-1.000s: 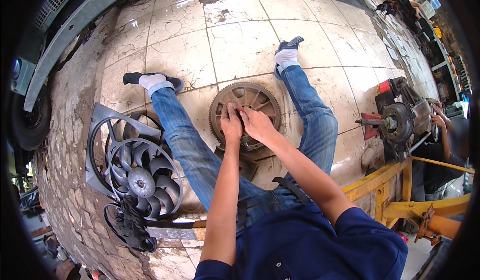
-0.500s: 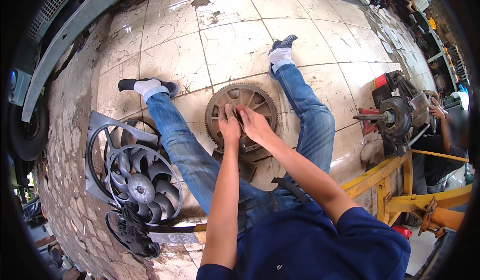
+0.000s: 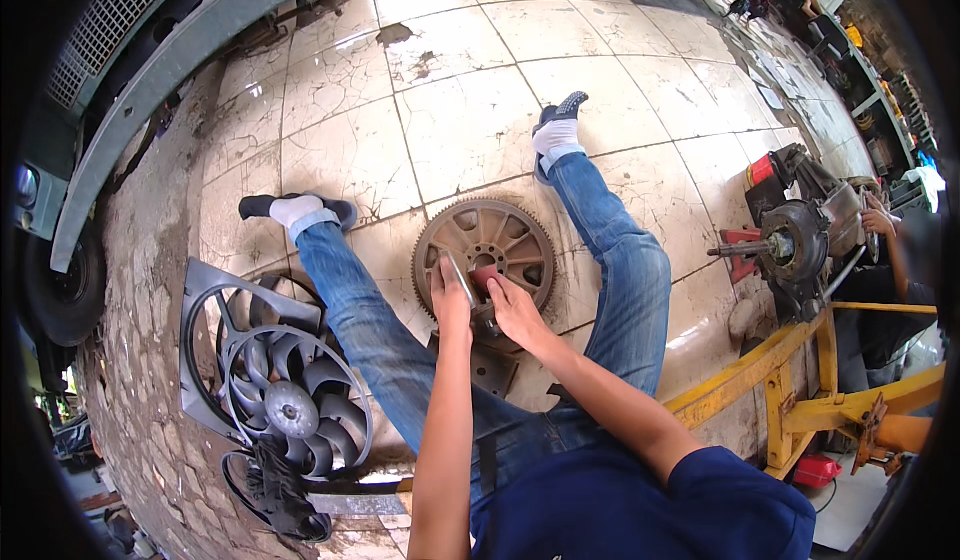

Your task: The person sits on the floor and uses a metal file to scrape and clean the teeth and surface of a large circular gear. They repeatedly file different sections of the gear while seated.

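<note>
A rusty brown flywheel (image 3: 520, 230) with a toothed rim lies flat on the tiles between my outstretched legs. Over its near part, my left hand (image 3: 449, 295) grips a thin, flat grey metal piece (image 3: 460, 276), seen nearly edge-on. Close beside it, my right hand (image 3: 514, 310) pinches a small reddish-brown piece (image 3: 484, 278) that looks like sandpaper. A narrow gap shows between the two held pieces. Under my wrists, a dark metal part (image 3: 490, 368) lies partly hidden at the flywheel's near side.
Left of my leg are a radiator fan (image 3: 291, 409) and its shroud (image 3: 205, 310). A yellow steel frame (image 3: 775, 415) stands at the right, below a greasy hub assembly (image 3: 790, 245) near another person's hand (image 3: 878, 222). A grey vehicle bumper (image 3: 130, 100) curves across the upper left.
My hands have drawn apart slightly, so the grey metal piece and the reddish-brown piece now show between them. The whole view has shifted, with the floor sitting lower in the picture.
</note>
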`<state>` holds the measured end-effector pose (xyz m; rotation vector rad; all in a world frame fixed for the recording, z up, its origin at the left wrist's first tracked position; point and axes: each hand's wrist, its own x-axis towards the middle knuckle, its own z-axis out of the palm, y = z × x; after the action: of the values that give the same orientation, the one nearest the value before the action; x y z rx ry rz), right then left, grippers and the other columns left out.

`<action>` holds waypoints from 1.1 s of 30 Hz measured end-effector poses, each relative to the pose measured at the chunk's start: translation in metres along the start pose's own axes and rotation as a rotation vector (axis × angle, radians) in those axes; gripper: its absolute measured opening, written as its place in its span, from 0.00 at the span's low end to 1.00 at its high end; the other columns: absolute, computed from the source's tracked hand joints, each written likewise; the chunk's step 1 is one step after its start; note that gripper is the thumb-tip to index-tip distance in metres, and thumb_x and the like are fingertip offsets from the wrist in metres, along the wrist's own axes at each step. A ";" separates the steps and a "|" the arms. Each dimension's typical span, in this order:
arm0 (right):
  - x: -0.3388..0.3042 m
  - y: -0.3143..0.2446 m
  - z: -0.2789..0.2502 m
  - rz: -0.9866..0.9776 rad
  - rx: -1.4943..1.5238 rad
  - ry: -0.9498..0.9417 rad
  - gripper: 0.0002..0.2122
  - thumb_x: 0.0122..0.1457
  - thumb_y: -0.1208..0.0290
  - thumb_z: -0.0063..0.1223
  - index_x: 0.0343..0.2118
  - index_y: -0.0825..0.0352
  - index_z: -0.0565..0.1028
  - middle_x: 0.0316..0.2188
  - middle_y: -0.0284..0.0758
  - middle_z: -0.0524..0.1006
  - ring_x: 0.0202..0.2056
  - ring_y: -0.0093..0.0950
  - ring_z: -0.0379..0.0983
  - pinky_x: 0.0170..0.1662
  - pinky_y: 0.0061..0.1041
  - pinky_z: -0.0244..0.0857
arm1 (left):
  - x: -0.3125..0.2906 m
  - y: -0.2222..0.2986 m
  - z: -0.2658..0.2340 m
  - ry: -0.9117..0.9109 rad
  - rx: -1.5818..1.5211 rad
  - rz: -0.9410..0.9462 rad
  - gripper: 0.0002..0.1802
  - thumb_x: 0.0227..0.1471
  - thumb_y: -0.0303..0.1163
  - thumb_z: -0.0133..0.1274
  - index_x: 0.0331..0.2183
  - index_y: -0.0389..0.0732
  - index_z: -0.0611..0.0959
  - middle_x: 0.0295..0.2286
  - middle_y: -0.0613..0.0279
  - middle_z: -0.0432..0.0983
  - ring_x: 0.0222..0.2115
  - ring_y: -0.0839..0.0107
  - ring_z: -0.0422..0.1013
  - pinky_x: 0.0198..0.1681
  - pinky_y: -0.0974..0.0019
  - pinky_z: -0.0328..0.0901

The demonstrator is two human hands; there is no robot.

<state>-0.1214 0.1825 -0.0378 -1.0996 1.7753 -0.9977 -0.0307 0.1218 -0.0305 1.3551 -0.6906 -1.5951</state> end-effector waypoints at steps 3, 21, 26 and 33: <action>-0.002 0.006 0.000 -0.037 0.043 0.009 0.18 0.64 0.63 0.34 0.47 0.71 0.68 0.38 0.49 0.74 0.42 0.40 0.71 0.44 0.30 0.62 | -0.016 -0.007 -0.011 0.051 0.161 -0.008 0.32 0.58 0.49 0.39 0.53 0.31 0.64 0.49 0.49 0.65 0.48 0.62 0.63 0.51 0.65 0.57; -0.012 0.068 0.001 0.058 0.141 0.189 0.20 0.64 0.58 0.33 0.47 0.71 0.68 0.41 0.46 0.74 0.45 0.39 0.69 0.49 0.29 0.59 | 0.009 -0.003 -0.101 -0.101 -0.272 -0.361 0.26 0.51 0.27 0.51 0.51 0.37 0.62 0.47 0.47 0.64 0.47 0.49 0.64 0.46 0.37 0.64; -0.011 0.075 -0.013 0.086 0.084 0.289 0.21 0.63 0.57 0.33 0.47 0.70 0.68 0.39 0.49 0.74 0.43 0.44 0.70 0.46 0.33 0.61 | 0.001 -0.003 -0.081 -0.140 -0.121 -0.232 0.22 0.52 0.24 0.47 0.49 0.35 0.63 0.46 0.45 0.65 0.45 0.49 0.67 0.44 0.40 0.67; 0.004 0.088 -0.029 0.075 0.251 0.511 0.20 0.63 0.59 0.31 0.46 0.71 0.68 0.37 0.51 0.74 0.42 0.45 0.70 0.45 0.35 0.61 | -0.016 -0.003 -0.060 -0.110 -0.360 -0.149 0.26 0.51 0.23 0.48 0.51 0.36 0.60 0.46 0.48 0.64 0.44 0.49 0.67 0.43 0.42 0.69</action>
<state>-0.1748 0.2122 -0.1080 -0.6503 1.9930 -1.5045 0.0259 0.1460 -0.0405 1.0798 -0.3483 -1.8211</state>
